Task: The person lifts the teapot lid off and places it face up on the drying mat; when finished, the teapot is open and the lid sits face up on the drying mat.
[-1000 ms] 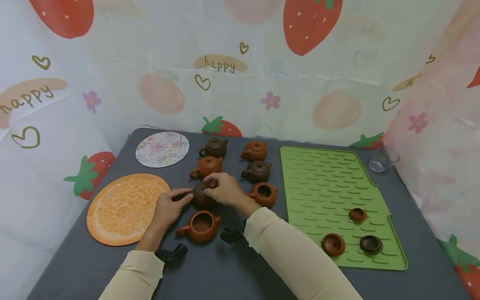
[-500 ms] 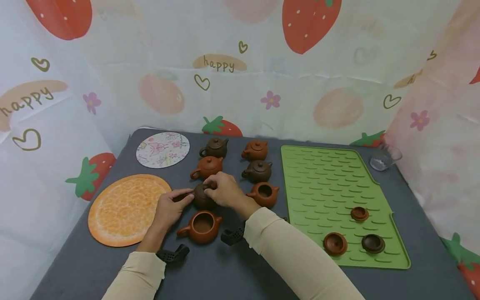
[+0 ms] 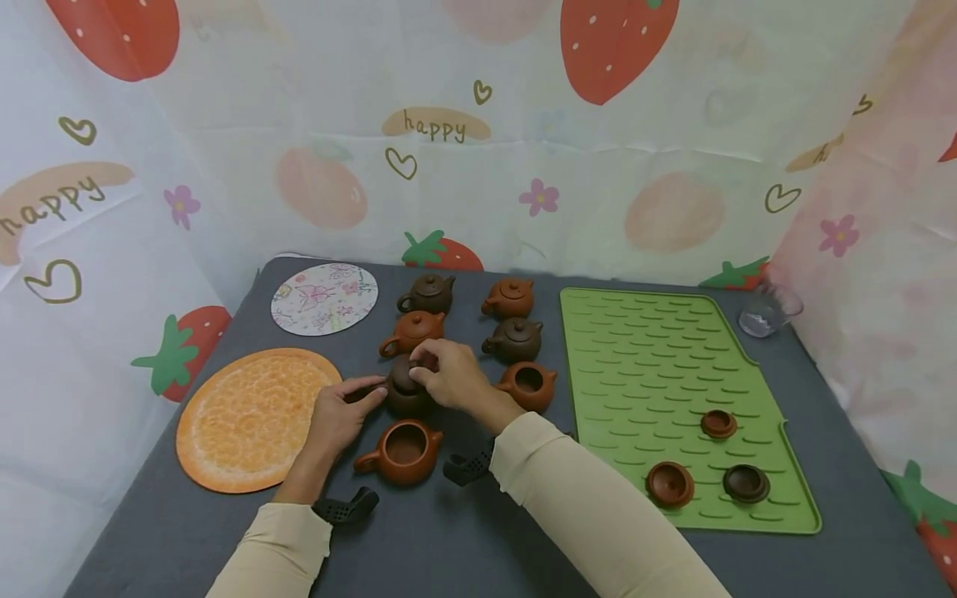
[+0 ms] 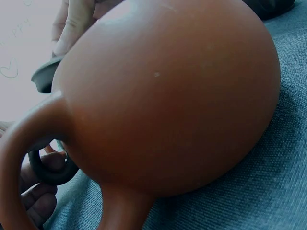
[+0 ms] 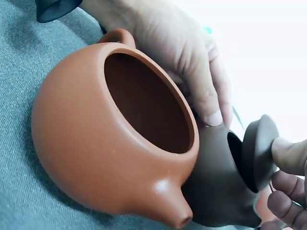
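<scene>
Lid (image 5: pixel 260 149), tilted at the top of the dark pot (image 3: pixel 409 404), pinched in the right hand (image 3: pixel 458 379); pot's handle (image 4: pixel 53 178) gripped by the left hand (image 3: pixel 336 418). Probable hazard: chipping, should the pinch slip or the lid strike askew.

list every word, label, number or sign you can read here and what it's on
"happy": middle tan patch of the backdrop
"happy": left tan patch, same fabric
Right tan patch: lettering too small to read
White round mat: squiggles at its right edge, too small to read
Dark brown teapot: nothing readable
</scene>
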Demonstrator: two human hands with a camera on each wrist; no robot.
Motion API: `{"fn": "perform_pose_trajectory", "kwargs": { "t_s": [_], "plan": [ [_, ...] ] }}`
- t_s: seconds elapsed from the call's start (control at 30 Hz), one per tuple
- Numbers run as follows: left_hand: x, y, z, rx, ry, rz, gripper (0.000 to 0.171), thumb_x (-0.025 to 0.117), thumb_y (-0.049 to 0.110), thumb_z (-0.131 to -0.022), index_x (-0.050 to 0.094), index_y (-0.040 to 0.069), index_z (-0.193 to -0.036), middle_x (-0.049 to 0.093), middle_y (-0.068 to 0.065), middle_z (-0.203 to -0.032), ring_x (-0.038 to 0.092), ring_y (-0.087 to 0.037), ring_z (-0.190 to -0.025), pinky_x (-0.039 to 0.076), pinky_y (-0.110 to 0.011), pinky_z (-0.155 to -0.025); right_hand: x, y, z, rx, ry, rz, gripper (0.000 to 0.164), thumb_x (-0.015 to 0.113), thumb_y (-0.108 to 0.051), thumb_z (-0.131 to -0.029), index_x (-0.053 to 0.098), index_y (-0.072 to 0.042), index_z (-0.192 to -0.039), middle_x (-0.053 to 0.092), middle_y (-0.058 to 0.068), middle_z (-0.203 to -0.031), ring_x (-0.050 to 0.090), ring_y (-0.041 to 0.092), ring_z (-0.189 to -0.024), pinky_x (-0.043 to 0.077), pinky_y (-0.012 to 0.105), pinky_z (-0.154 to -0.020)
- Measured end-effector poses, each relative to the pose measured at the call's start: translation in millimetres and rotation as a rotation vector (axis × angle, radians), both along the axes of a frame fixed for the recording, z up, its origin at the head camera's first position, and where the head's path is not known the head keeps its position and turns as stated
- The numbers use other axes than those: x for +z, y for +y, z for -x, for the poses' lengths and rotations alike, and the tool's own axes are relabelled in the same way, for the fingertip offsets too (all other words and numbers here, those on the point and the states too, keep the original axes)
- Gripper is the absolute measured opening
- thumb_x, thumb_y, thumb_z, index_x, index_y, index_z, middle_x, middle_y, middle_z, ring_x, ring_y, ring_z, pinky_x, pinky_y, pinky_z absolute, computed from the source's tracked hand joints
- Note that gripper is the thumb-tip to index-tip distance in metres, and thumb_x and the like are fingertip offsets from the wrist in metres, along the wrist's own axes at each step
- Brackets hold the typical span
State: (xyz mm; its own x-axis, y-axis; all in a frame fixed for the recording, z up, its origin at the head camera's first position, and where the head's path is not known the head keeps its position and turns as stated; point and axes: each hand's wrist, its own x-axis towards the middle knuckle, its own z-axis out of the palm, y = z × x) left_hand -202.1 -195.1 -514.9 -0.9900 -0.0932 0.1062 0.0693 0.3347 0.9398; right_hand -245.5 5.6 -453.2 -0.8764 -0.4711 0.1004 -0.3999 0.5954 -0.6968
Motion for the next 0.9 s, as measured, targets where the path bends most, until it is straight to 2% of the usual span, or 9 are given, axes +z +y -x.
{"fn": "perform_pose_trajectory", "kwargs": {
  "t_s": [0.2, 0.4, 0.5, 0.63, 0.73, 0.8, 0.9],
  "plan": [
    [-0.7, -1, -0.8, 0.007, 0.001, 0.003, 0.023, 0.073, 0.012, -0.088, 0.074, 0.002, -0.109, 0.069, -0.013, -0.105, 0.062, -0.022, -0.097, 0.047, -0.020, -0.077, 0.4, 3, -1.1, -0.010, -0.060, 0.059, 0.014, 0.061, -0.023, -0.097, 0.067, -0.013, -0.105, 0.061, -0.007, -0.085, 0.056, 0.009, -0.069, 0.047, 0.028, -0.060],
    [-1.4, -2, -0.8, 0.007, -0.006, -0.005, 0.024, 0.073, 0.014, -0.089, 0.074, 0.003, -0.110, 0.069, -0.013, -0.105, 0.062, -0.020, -0.096, 0.047, -0.020, -0.077, -0.9, 6, -0.4, -0.054, -0.109, 0.172, 0.011, 0.065, -0.021, -0.094, 0.069, -0.011, -0.097, 0.064, -0.004, -0.083, 0.059, 0.010, -0.069, 0.048, 0.028, -0.060],
    [0.3, -1, -1.7, 0.003, -0.009, -0.015, 0.025, 0.072, 0.015, -0.089, 0.073, 0.002, -0.111, 0.069, -0.013, -0.106, 0.062, -0.021, -0.097, 0.046, -0.019, -0.076, -1.7, 8, 0.2, -0.081, -0.189, 0.258, 0.007, 0.067, -0.017, -0.092, 0.069, -0.010, -0.092, 0.065, -0.001, -0.079, 0.062, 0.015, -0.068, 0.050, 0.031, -0.060],
    [23.0, 6, -11.0, -0.012, -0.001, 0.011, 0.024, 0.070, 0.008, -0.090, 0.071, -0.004, -0.111, 0.067, -0.019, -0.106, 0.062, -0.029, -0.098, 0.046, -0.019, -0.075, -4.4, 9, 1.3, -0.099, -0.337, 0.408, 0.005, 0.067, -0.010, -0.089, 0.067, -0.005, -0.088, 0.066, 0.007, -0.078, 0.065, 0.025, -0.071, 0.054, 0.037, -0.065],
    [39.3, 11, -18.0, -0.017, -0.002, 0.028, 0.024, 0.068, 0.004, -0.090, 0.069, -0.008, -0.111, 0.067, -0.022, -0.106, 0.061, -0.033, -0.099, 0.046, -0.020, -0.076, -5.2, 11, 1.6, -0.097, -0.432, 0.518, 0.007, 0.065, -0.005, -0.090, 0.064, -0.002, -0.096, 0.067, 0.012, -0.081, 0.065, 0.032, -0.076, 0.054, 0.041, -0.070],
    [39.9, 11, -18.6, -0.013, -0.014, 0.020, 0.024, 0.068, 0.004, -0.091, 0.069, -0.007, -0.112, 0.066, -0.022, -0.107, 0.061, -0.033, -0.100, 0.045, -0.019, -0.076, -6.5, 13, 2.1, -0.083, -0.470, 0.571, 0.019, 0.063, -0.003, -0.091, 0.062, -0.002, -0.110, 0.067, 0.015, -0.082, 0.065, 0.033, -0.076, 0.054, 0.041, -0.070],
    [36.4, 9, -17.4, -0.015, -0.015, 0.026, 0.024, 0.068, 0.005, -0.090, 0.069, -0.007, -0.111, 0.067, -0.021, -0.107, 0.061, -0.033, -0.100, 0.045, -0.020, -0.077, -7.7, 15, 2.9, -0.052, -0.513, 0.631, 0.039, 0.058, 0.001, -0.093, 0.057, -0.009, -0.131, 0.066, 0.020, -0.085, 0.065, 0.032, -0.075, 0.054, 0.042, -0.070]
  ]
}}
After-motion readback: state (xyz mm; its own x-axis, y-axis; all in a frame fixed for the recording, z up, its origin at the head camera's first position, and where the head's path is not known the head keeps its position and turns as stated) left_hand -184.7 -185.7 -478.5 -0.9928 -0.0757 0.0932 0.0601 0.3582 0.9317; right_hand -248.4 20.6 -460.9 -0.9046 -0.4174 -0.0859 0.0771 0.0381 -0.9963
